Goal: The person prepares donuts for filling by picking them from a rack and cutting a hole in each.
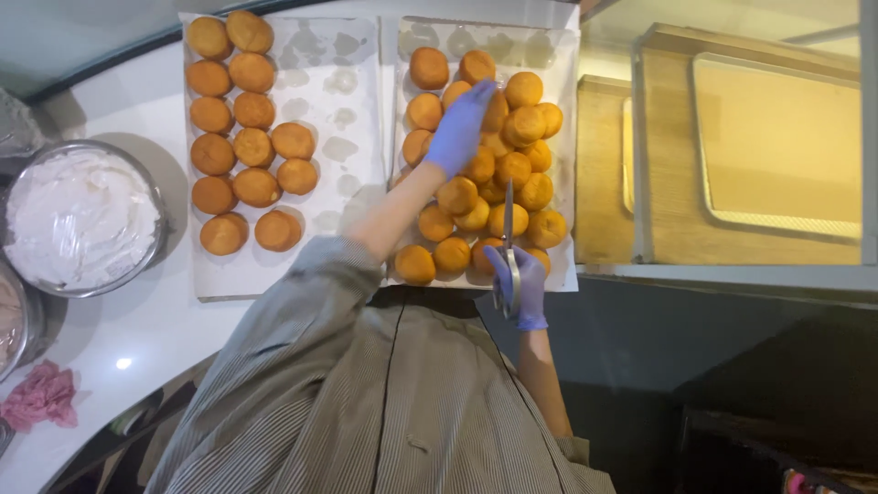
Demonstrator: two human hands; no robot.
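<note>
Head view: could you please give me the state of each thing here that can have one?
Left hand: gloved, reaching onto heaped buns.
Right hand: gloved, grip around scissors, blades closed.
Left tray: half filled, buns in rows.
Bowl of white cream: covered with film.

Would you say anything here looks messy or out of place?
Mostly tidy. The buns on the right tray are heaped unevenly, unlike the neat rows on the left tray, and a crumpled pink cloth lies loose on the counter.

A single head-worn camera looks steeply down from close above the curved white surface (146,320), facing away from the wearer's striped-shirted torso (384,402).
</note>
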